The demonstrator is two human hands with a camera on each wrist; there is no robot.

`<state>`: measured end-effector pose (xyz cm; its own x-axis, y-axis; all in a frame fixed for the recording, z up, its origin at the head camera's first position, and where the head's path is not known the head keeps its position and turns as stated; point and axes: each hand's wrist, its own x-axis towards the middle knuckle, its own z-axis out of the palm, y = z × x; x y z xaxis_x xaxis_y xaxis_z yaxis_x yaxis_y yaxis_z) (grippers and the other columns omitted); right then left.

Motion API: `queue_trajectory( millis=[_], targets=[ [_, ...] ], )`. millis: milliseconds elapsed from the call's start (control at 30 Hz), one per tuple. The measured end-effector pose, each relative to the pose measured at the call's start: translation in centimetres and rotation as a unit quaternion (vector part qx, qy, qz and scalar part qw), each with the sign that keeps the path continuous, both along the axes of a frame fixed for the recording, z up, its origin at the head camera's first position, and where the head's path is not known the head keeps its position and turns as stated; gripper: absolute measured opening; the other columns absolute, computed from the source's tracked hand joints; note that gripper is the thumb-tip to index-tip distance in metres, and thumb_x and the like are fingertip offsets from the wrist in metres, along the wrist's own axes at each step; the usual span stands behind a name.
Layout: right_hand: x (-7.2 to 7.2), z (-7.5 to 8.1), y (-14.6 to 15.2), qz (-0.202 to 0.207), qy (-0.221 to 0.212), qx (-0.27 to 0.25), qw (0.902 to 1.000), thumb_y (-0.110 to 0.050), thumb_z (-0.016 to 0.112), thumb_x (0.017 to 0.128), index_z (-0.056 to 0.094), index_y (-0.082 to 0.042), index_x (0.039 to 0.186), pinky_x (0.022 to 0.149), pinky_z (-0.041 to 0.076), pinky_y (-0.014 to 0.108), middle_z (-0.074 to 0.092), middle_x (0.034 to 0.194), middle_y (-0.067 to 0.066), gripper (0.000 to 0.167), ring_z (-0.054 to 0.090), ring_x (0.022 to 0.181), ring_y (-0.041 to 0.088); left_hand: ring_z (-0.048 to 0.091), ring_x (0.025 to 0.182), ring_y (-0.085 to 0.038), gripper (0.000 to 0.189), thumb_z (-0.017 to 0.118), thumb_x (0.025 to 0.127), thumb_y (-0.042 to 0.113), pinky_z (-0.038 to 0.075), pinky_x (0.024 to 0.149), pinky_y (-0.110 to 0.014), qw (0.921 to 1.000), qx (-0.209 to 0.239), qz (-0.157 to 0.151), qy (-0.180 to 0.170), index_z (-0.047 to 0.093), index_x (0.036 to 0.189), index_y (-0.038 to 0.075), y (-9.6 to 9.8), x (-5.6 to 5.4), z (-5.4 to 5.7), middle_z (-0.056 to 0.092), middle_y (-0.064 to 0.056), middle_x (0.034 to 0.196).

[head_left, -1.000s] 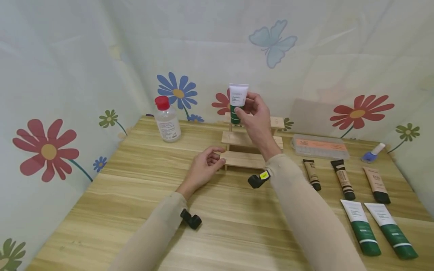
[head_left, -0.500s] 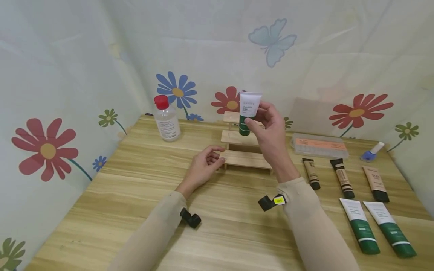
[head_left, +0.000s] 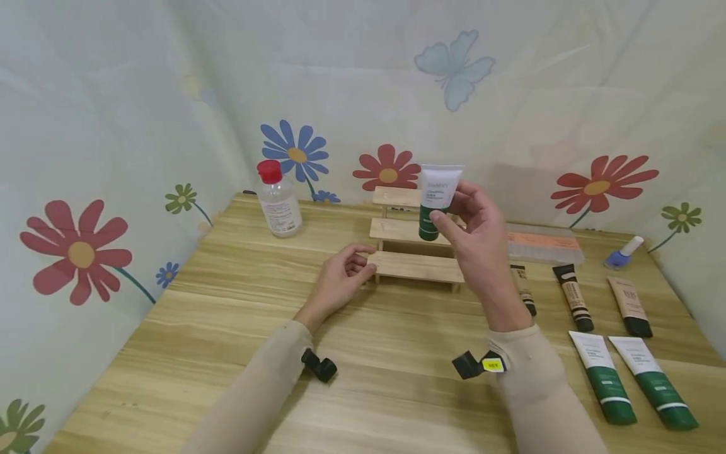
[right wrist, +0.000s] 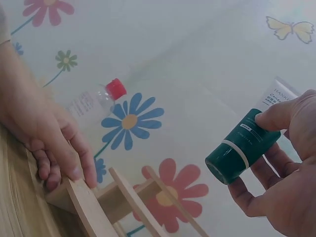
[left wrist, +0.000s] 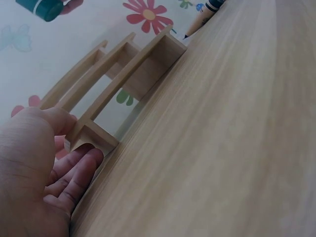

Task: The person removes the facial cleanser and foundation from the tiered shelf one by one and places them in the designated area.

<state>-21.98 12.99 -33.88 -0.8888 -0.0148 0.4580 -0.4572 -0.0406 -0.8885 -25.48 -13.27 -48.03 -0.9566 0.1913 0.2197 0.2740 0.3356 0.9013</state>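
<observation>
My right hand [head_left: 479,243] pinches a white-and-green squeeze tube [head_left: 438,202] between thumb and fingers, crimped end up and green cap down. In the head view the tube overlaps the upper steps of a small three-step wooden display stand [head_left: 416,267]. My left hand [head_left: 339,282] holds the left end of the stand's lowest step. Seen from the left wrist, the thumb [left wrist: 59,120] lies at the top of that end and the fingers curl in below it. The right wrist view shows the tube's green lower part [right wrist: 242,143], with the fingers behind it.
Left of the stand stands a clear bottle [head_left: 280,205] with a red cap. At right lie a clear plastic case [head_left: 544,244], nail polish [head_left: 622,253], black-and-beige tubes [head_left: 573,299], a BB cream tube [head_left: 629,307] and two larger white-and-green tubes [head_left: 602,378]. A floral curtain hangs behind.
My right hand has drawn the tube right, down and closer to me, away from the stand's top step. My left hand has stayed at the stand's left end.
</observation>
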Motion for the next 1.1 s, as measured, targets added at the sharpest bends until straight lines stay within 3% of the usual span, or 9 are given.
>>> queue_trajectory(
  millis=[300,467,667,867,1100],
  targets=[
    [0.9,0.0,3.9,-0.041,-0.007,-0.011,0.9991,0.005,0.074,0.104,0.067,-0.009,0.143,0.096,0.057,0.022,0.072,0.129,0.006,0.043,0.064,0.117,0.023,0.074,0.102,-0.020,0.032,0.076,0.108,0.023,0.061,0.092,-0.038,1.0000,0.001,-0.001,-0.006,0.072,0.139,0.020,-0.2,0.0,0.4,0.078,-0.005,0.113],
    [1.9,1.0,5.9,-0.059,-0.010,-0.024,0.9979,0.000,0.073,0.106,0.064,-0.011,0.149,0.099,0.055,0.020,0.069,0.135,0.008,0.045,0.061,0.122,0.024,0.074,0.102,-0.021,0.035,0.077,0.108,0.023,0.061,0.093,-0.041,0.9999,0.004,-0.002,-0.009,0.071,0.141,0.016,-0.1,0.1,0.3,0.077,-0.006,0.113],
    [2.7,2.7,8.0,-0.069,0.023,-0.080,0.9941,0.008,0.072,0.104,0.067,-0.006,0.146,0.105,0.055,0.022,0.067,0.137,0.013,0.045,0.059,0.125,0.029,0.073,0.101,-0.020,0.033,0.076,0.108,0.023,0.061,0.091,-0.037,0.9999,0.010,0.003,-0.012,0.072,0.140,0.019,0.0,0.2,0.2,0.077,-0.005,0.113],
    [3.9,3.1,10.7,-0.102,0.018,-0.102,0.9894,0.012,0.073,0.101,0.067,-0.005,0.146,0.100,0.057,0.021,0.068,0.136,0.014,0.049,0.060,0.120,0.029,0.073,0.101,-0.020,0.033,0.077,0.107,0.023,0.060,0.088,-0.029,0.9999,0.012,0.000,-0.011,0.072,0.140,0.021,0.1,0.1,0.3,0.077,-0.005,0.113],
    [5.0,3.0,13.3,-0.113,0.017,-0.130,0.9848,0.017,0.074,0.098,0.067,0.002,0.145,0.094,0.061,0.021,0.069,0.131,0.018,0.050,0.063,0.115,0.030,0.075,0.099,-0.019,0.032,0.077,0.108,0.024,0.061,0.089,-0.031,1.0000,0.005,0.001,-0.006,0.072,0.139,0.021,0.0,0.0,0.0,0.079,-0.003,0.111]
  ],
)
